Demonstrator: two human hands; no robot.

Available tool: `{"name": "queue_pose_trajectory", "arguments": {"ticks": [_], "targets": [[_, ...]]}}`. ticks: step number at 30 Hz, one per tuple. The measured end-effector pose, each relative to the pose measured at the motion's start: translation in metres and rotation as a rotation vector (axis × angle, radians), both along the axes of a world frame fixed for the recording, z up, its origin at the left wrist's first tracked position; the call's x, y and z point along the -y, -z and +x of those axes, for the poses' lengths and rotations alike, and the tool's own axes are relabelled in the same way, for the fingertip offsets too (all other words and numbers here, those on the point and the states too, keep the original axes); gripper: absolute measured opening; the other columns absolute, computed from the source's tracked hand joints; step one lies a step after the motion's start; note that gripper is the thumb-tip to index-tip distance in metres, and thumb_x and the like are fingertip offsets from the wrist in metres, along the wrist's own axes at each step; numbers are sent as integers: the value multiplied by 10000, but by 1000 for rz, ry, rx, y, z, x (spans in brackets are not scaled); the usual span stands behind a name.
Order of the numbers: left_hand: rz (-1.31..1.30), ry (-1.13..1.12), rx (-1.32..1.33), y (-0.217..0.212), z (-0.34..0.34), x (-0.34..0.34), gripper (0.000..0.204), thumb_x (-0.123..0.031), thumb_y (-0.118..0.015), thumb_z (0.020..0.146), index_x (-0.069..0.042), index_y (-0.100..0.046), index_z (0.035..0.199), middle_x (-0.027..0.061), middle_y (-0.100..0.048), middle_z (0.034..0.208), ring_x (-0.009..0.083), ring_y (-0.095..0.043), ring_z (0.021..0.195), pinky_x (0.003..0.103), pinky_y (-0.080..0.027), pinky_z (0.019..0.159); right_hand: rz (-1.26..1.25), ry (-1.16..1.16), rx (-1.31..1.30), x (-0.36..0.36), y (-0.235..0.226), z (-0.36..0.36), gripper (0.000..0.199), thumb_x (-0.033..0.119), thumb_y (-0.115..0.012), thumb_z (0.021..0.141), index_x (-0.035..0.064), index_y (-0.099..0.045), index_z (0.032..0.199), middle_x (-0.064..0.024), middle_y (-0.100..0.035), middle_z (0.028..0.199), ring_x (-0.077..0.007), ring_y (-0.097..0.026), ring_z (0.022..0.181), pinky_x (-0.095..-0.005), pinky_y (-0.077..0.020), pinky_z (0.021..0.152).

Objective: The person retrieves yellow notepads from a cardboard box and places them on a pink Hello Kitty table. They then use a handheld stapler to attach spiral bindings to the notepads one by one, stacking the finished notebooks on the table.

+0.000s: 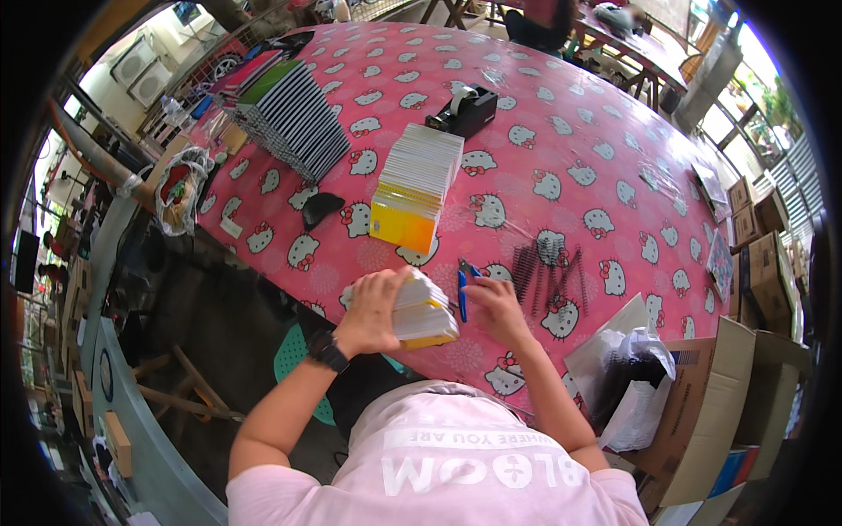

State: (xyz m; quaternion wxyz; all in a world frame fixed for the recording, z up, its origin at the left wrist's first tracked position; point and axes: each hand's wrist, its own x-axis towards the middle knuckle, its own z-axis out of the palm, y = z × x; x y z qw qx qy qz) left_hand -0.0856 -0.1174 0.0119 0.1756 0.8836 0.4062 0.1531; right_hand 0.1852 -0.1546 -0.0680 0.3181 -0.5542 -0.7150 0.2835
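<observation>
My left hand (375, 309) is wrapped over a small stack of white-paged booklets (421, 309) with yellow covers, at the table's near edge. A black watch is on that wrist. Just right of the stack, my right hand (495, 307) has its fingers closed on blue-handled pliers (462, 296), whose dark jaws point away from me. Farther off lies a longer row of similar yellow-covered booklets (408, 219), packed face to face. Several loose black spiral coils (548, 276) are spread right of my right hand.
A black tape dispenser (469, 110) stands behind the booklet row. Tall stacked spiral-bound notebooks (303, 123) rise at the far left, near a black curved object (322, 210). At right are a plastic bag of black coils (631, 377) and an open cardboard box (702, 412). A pink patterned cloth (579, 210) covers the table.
</observation>
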Motion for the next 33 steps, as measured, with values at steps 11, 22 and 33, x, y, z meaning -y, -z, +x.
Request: {"name": "queue_pose_trajectory", "arguments": {"ticks": [11,22,33], "targets": [[-1049,-172,1989,62,-1,1,691,-327,-676,756,-67,-413,1340,108,-536,1263,273,-518,1177,436,-406,1011,-360,-253,-1002,-47,-16,-58,1275,582,-810,588,159,-3,1480,-203,-227,1472,-328,-159,1401,-487,-161,1129],[-464,-465,1232,89,-18,-57,1026,-305,-814,694,-25,-168,1441,174,-453,1333,278,-452,1238,409,-339,1056,-76,-33,-469,-117,-26,-68,1109,170,-813,667,113,-52,1472,-224,-241,1394,-333,-370,1272,-469,-420,987],[-101,-400,739,122,-58,-46,1290,-393,-909,501,12,-134,1449,211,-450,1330,341,-448,1235,424,-370,1023,-195,24,-942,-96,24,-97,1035,131,-644,867,111,209,1452,-182,-161,1497,-267,-277,1350,-367,-278,1090]]}}
